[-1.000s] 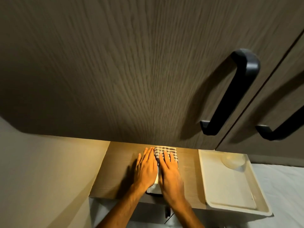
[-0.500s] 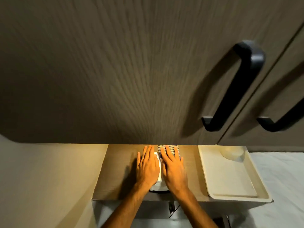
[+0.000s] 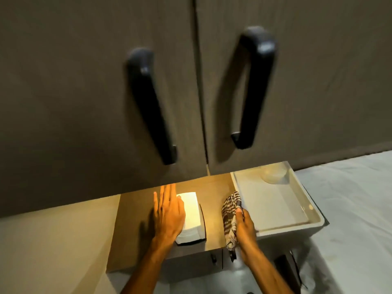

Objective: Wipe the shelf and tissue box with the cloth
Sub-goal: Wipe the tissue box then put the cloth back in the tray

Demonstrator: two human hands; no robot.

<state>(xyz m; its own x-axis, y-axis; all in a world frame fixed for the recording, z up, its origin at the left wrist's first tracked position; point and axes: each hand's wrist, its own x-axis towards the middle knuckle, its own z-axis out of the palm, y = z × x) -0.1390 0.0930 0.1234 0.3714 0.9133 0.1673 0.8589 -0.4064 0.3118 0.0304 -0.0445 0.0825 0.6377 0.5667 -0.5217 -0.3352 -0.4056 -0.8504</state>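
A white tissue box point(image 3: 192, 215) stands on the brown wooden shelf point(image 3: 214, 200) under the cabinets. My left hand point(image 3: 168, 213) lies flat against the box's left side and top, fingers stretched out. My right hand point(image 3: 245, 227) is to the right of the box, closed around a dark-and-white checked cloth point(image 3: 230, 215) that is bunched up and hangs past the shelf's front edge. The cloth is off the box, between it and the tray.
A white plastic tray point(image 3: 275, 200) sits on the shelf's right end, with a pale round lid or dish point(image 3: 274, 174) in its far corner. Dark cabinet doors with two black handles point(image 3: 152, 107) point(image 3: 252, 90) hang low over the shelf. A wall is on the left.
My right hand has lifted the cloth off the top of the tissue box and carried it to the right, bunched in the fist. The left hand stays on the box. The view has swung.
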